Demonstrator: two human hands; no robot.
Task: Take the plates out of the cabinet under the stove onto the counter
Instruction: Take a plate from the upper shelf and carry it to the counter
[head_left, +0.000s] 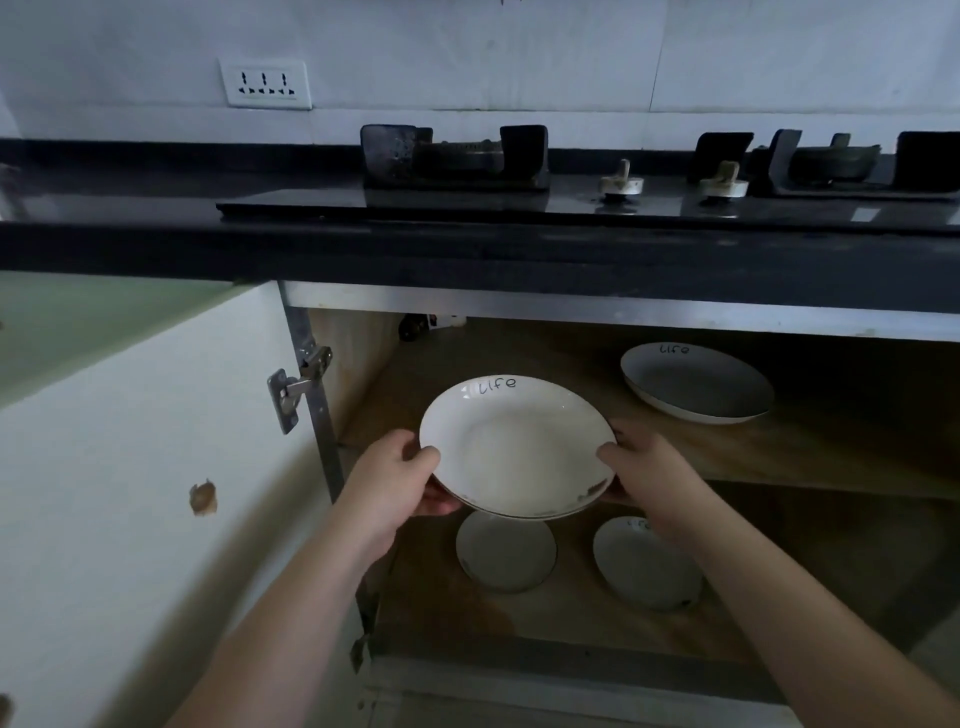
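A white plate (517, 444) marked "life" is held in the air at the front of the open cabinet under the stove. My left hand (395, 480) grips its left rim and my right hand (641, 465) grips its right rim. A second large plate (696, 382) lies on the wooden upper shelf at the back right. Two smaller plates rest on the lower shelf: one (506, 553) under the held plate, another (644, 564) partly behind my right forearm. The black counter (130, 202) runs above the cabinet.
The cabinet door (145, 467) stands open at the left, with a metal hinge (298, 387). A gas stove (571, 200) with two burners and two knobs occupies the counter's middle and right. A wall socket (265, 83) sits above the counter's left part.
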